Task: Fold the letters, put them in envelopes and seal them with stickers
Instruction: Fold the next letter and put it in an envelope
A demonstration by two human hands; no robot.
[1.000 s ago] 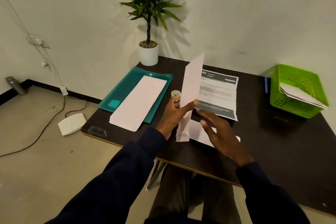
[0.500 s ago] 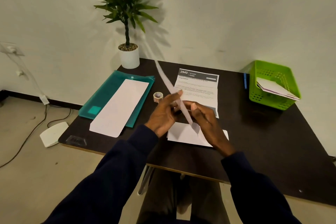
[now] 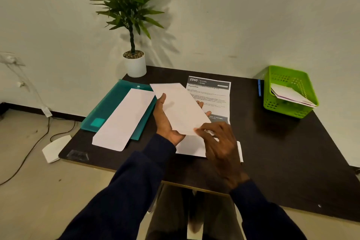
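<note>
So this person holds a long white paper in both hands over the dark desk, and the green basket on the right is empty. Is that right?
Not quite. The green basket is not empty: the head view shows white papers in it. The rest stands: left hand and right hand hold the long white paper over the dark desk.

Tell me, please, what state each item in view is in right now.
Held envelope: lifted, gripped by left hand, corner pinched by right hand.
Second envelope: flat on the closed teal folder.
Printed letter: flat, unfolded.
Green basket: holds papers.
</note>
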